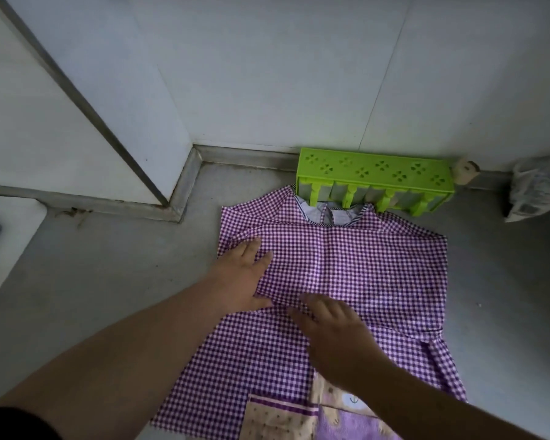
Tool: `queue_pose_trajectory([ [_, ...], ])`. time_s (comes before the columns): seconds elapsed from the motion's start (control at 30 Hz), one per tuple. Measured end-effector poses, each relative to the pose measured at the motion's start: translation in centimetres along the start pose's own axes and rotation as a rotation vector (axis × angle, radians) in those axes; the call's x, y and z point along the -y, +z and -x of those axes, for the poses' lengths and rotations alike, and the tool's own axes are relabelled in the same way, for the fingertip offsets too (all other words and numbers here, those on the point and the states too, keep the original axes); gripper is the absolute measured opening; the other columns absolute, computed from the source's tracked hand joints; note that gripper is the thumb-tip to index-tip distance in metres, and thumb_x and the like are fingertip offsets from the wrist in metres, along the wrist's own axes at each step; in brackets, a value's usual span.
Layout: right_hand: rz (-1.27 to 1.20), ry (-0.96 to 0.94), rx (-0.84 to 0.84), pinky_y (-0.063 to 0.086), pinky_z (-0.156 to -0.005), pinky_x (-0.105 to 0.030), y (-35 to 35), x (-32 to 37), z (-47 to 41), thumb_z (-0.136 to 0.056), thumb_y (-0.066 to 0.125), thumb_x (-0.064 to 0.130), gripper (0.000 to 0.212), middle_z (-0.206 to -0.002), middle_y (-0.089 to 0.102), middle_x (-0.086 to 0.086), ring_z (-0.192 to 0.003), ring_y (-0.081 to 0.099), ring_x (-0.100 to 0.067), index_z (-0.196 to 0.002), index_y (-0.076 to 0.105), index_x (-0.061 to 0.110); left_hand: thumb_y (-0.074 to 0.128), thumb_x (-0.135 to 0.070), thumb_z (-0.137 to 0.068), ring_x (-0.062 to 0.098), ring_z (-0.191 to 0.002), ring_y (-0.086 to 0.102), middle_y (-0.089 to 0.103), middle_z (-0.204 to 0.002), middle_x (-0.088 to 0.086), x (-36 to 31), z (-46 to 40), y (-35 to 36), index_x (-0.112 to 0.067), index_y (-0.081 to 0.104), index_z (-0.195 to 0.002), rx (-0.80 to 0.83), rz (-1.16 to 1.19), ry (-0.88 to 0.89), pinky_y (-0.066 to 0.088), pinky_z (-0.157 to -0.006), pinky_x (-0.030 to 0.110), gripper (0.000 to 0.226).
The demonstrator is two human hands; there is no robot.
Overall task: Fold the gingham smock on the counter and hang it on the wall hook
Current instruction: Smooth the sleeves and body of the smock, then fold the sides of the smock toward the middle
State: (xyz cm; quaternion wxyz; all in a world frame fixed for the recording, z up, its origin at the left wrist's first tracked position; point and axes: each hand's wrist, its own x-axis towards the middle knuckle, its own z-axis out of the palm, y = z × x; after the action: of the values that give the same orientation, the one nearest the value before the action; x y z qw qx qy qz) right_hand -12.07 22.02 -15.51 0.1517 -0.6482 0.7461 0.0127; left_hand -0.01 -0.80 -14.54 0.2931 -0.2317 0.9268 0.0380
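So far my left hand (246,274) and right hand (334,331) only press flat, fingers straight and gripping nothing, on the gingham smock (346,281) spread over the counter (108,281), sides seemingly tucked in, with further folding and hanging left.

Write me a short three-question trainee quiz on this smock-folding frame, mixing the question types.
1. True or false: the left hand lies flat on the purple-and-white gingham smock.
2. Multiple choice: the bright green plastic rack with clover cut-outs stands A) at the smock's hem, B) by its neckline against the wall, C) under the left forearm.
3. Short answer: what is the right hand holding?

Key: 1. True, fingers straight near the left edge. 2. B. 3. Nothing; its straight fingers rest on the fabric mid-garment.
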Motion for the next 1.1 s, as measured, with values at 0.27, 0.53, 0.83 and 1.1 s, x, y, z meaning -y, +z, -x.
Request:
queue_pose_trajectory([
  [0.27, 0.025, 0.143, 0.296, 0.035, -0.114, -0.051, 0.7, 4.8, 2.3, -0.097, 0.057, 0.04, 0.08, -0.169, 0.003, -0.015, -0.151, 0.021, -0.038, -0.161, 0.011, 0.027, 0.053, -0.077, -0.091, 0.036, -0.161, 0.011, -0.009, -0.176, 0.011, 1.6, 6.7, 2.7, -0.023, 0.003, -0.169, 0.037, 0.156, -0.139, 0.023, -0.128, 0.052, 0.107],
  [0.53, 0.023, 0.249, 0.376, 0.036, -0.114, -0.062, 2.1, 5.0, 2.8, -0.088, 0.069, 0.058, 0.112, -0.169, -0.02, -0.007, -0.157, -0.007, -0.035, -0.16, -0.013, 0.033, 0.068, -0.066, -0.085, 0.032, -0.142, 0.047, 0.039, -0.157, 0.012, 3.9, 12.4, 7.5, -0.018, 0.033, -0.157, 0.091, 0.351, -0.285, 0.042, -0.116, 0.046, 0.093],
  [0.83, 0.099, 0.217, 0.38, 0.026, -0.121, -0.059, 3.3, 5.3, 2.3, -0.084, 0.071, 0.062, 0.118, -0.169, -0.012, -0.017, -0.156, 0.001, -0.042, -0.162, -0.009, 0.027, 0.077, -0.077, -0.069, 0.031, -0.131, 0.059, 0.055, -0.148, 0.011, 5.4, 18.3, 14.7, -0.014, 0.049, -0.148, 0.256, 0.478, -0.375, 0.051, -0.109, 0.048, 0.105],
  [1.1, 0.088, 0.244, 0.397, 0.022, -0.123, -0.056, 2.3, 5.5, 1.3, -0.082, 0.074, 0.059, 0.12, -0.169, -0.017, -0.015, -0.156, 0.0, -0.04, -0.163, -0.01, 0.028, 0.072, -0.046, -0.09, 0.02, -0.09, 0.067, 0.064, -0.1, 0.001, 4.0, 20.9, 16.4, -0.022, 0.063, -0.095, 0.063, 0.455, -0.365, 0.058, -0.08, 0.036, 0.026],
])
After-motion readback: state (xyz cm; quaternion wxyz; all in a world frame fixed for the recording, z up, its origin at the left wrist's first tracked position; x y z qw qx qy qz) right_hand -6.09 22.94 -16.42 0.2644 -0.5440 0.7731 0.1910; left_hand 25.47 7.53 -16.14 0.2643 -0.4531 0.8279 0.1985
